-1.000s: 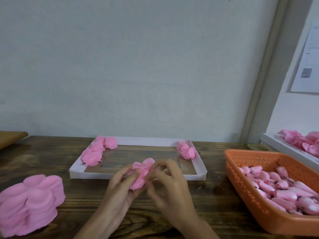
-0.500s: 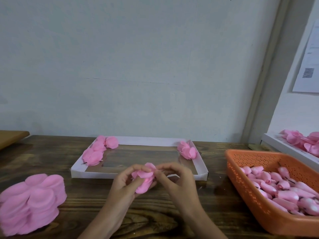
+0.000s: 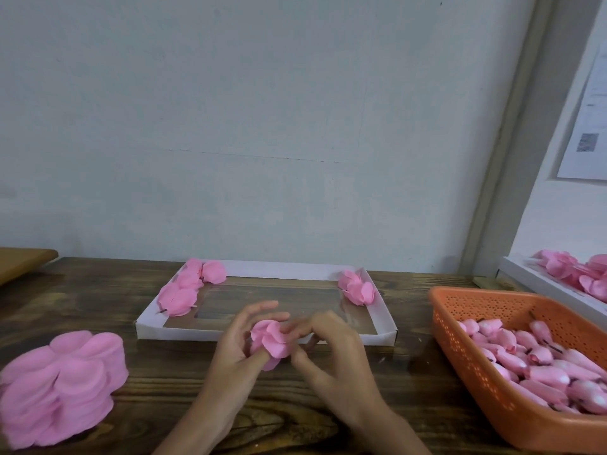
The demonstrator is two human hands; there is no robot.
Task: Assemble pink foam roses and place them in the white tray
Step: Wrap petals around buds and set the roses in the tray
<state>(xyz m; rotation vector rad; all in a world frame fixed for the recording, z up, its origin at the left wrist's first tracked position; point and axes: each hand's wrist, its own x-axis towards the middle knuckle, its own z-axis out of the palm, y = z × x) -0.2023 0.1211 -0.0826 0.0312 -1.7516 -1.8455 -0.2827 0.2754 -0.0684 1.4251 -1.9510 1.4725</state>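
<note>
A pink foam rose [image 3: 272, 342] sits between both hands, just in front of the white tray [image 3: 262, 336]. My left hand [image 3: 235, 351] holds it from the left and below, two fingers stretched out above it. My right hand [image 3: 331, 353] pinches its right side with thumb and fingers. Inside the tray, finished roses [image 3: 187, 287] lie in the far left corner and another rose [image 3: 358, 288] lies in the far right corner.
A stack of pink foam petal sheets [image 3: 59, 385] lies at the left on the dark wooden table [image 3: 328, 421]. An orange perforated basket [image 3: 466, 372] of pink foam buds [image 3: 538, 366] stands at the right. A second white tray [image 3: 542, 284] with roses sits at the far right.
The petals have been folded closer around the rose, which now looks more compact. My left fingers have spread out above it, and both hands have shifted slightly towards me.
</note>
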